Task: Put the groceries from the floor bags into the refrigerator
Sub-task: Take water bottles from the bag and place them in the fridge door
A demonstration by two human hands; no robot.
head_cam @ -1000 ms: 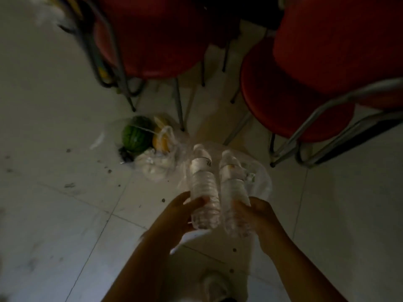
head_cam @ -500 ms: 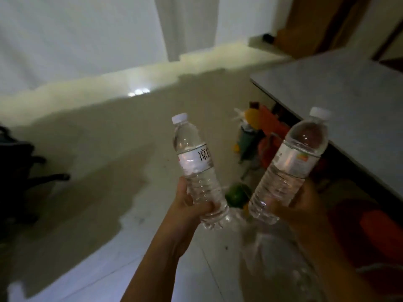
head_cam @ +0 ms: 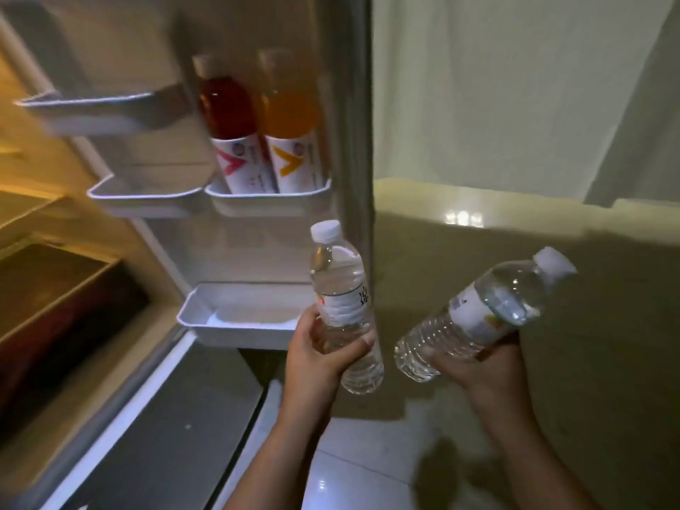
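My left hand grips a clear water bottle with a white cap, held nearly upright just right of the lowest door bin of the open refrigerator door. A second clear water bottle lies tilted in my right hand, cap pointing up and right, away from the fridge. The lowest bin holds nothing. The floor bags are out of view.
A red drink bottle and an orange drink bottle stand in the middle right door bin. Beside it are a smaller bin and a tray above. Fridge shelves glow at left; a wall rises at right.
I rose from the floor bags under the red chairs with both bottles and turned; the view now faces the open refrigerator door. Both bottles remain in my hands.
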